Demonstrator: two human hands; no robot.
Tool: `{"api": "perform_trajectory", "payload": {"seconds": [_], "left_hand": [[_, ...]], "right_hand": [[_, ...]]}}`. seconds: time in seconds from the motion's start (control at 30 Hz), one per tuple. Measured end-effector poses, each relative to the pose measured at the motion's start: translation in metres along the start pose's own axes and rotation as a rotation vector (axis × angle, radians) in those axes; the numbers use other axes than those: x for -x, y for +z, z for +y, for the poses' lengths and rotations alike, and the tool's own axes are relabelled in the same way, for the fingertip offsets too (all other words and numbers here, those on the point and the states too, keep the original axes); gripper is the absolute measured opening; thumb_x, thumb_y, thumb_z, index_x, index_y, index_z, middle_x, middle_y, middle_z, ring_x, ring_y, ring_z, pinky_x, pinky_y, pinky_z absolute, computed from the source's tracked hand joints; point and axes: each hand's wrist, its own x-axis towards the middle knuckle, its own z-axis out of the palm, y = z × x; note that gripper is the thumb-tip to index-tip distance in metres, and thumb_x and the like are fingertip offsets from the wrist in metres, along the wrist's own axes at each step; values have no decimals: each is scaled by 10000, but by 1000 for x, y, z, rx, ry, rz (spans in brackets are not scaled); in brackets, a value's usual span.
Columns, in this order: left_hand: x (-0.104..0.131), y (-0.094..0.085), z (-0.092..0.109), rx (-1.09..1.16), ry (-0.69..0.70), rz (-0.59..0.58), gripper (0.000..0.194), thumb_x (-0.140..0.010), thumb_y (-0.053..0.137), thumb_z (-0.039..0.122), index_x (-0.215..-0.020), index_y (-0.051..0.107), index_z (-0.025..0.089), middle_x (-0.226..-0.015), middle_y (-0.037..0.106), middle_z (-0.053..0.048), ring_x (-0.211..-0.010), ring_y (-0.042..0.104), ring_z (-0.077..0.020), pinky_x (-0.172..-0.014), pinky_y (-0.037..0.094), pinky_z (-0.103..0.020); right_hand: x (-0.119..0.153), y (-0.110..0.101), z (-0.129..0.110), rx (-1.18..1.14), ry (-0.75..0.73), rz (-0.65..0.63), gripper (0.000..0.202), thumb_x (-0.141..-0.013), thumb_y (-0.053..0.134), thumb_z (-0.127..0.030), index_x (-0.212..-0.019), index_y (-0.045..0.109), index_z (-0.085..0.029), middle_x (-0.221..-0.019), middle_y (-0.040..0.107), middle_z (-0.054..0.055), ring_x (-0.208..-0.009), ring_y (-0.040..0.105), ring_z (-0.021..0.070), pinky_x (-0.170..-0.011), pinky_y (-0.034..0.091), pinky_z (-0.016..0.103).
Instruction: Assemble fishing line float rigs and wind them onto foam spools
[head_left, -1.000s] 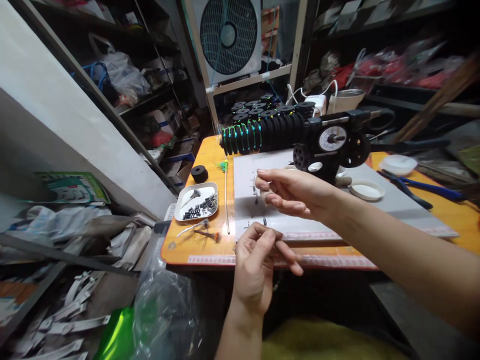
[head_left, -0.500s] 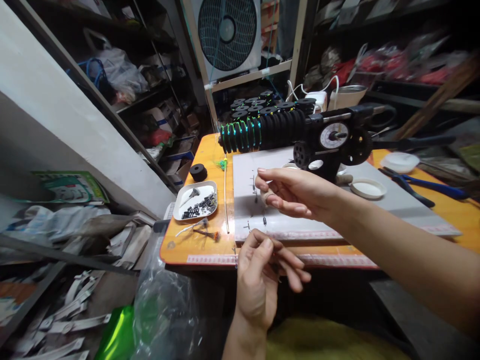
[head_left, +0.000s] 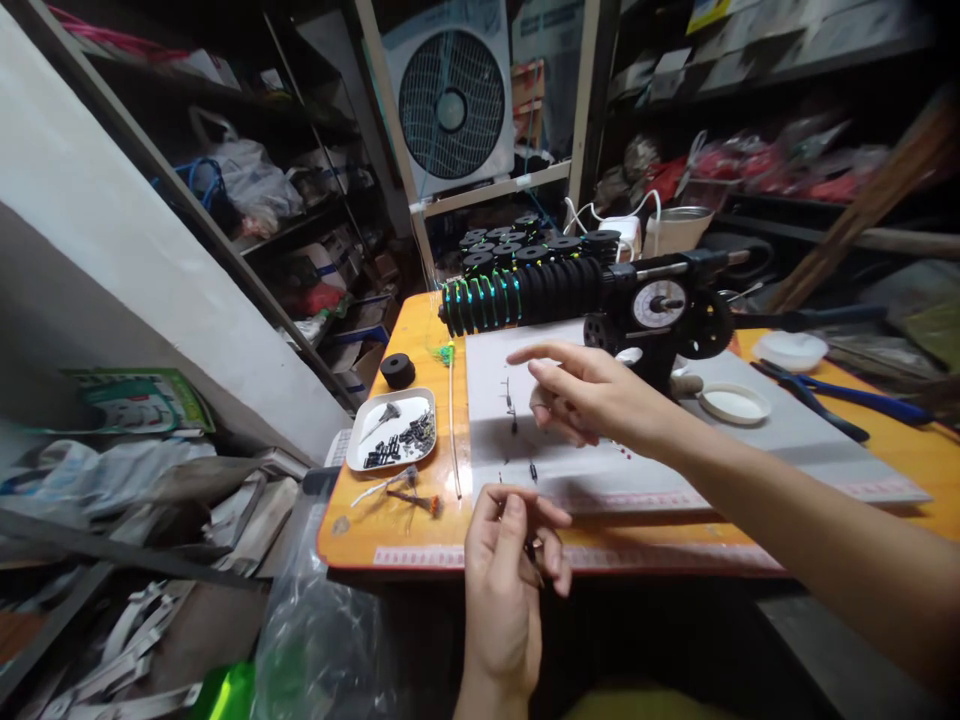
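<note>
My left hand (head_left: 506, 580) is in front of the table's near edge, its thumb and forefinger pressed together. Something small and dark shows among its fingers, too small to name. Over the white board (head_left: 491, 350), my right hand (head_left: 581, 390) has its forefinger stretched out and the other fingers loosely bent, with nothing visible in it. Small black parts with thin wire ends lie on the board; one black part (head_left: 533, 470) is near my left fingertips, and another black part (head_left: 514, 423) is left of my right hand.
A white dish (head_left: 356, 455) of small black pieces stands at left, with a black spool (head_left: 397, 371) behind it. Across the back runs a black winding machine (head_left: 555, 287) carrying green thread. Blue-handled pliers (head_left: 862, 395) and a round lid (head_left: 733, 403) lie at right.
My right forefinger has straightened while its other fingers have curled in. The fingers of my left hand have drawn closer together. The camera view has tilted up slightly.
</note>
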Motion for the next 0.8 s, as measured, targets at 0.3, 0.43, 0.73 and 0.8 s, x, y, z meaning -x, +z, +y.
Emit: {"api": "perform_trajectory", "payload": {"seconds": [0.3, 0.43, 0.73, 0.8], "left_hand": [[12, -16, 0, -291, 123, 127, 471, -899, 695, 354, -1347, 576, 272, -1514, 498, -149, -906, 730, -231, -690, 607, -312], [19, -23, 2, -498, 172, 204, 520, -905, 685, 326, -1406, 546, 319, -1553, 458, -134, -744, 712, -155, -595, 567, -247], [-1, 8, 28, -928, 505, 126, 228, -899, 668, 237, -1117, 733, 244, -1110, 687, -94, -823, 599, -217, -808, 462, -304], [-12, 19, 31, -931, 541, -22, 275, -916, 650, 252, -1184, 711, 250, -1189, 650, -106, -1018, 569, -269, -932, 413, -344]], "right_hand": [[-31, 4, 6, 133, -61, 87, 143, -880, 682, -267, -874, 653, -127, -508, 603, -24, -317, 430, 52, -328, 320, 163], [-22, 1, 3, 51, -24, 34, 297, -925, 614, -370, -741, 612, -136, -517, 584, -19, -319, 406, 30, -323, 277, 145], [20, -2, -31, -179, 62, -134, 343, -859, 688, -444, -739, 635, -126, -499, 607, 4, -285, 335, 20, -289, 184, 139], [25, -1, -36, -228, 90, -166, 331, -861, 688, -418, -721, 630, -123, -494, 598, 5, -284, 330, 15, -290, 184, 130]]}}
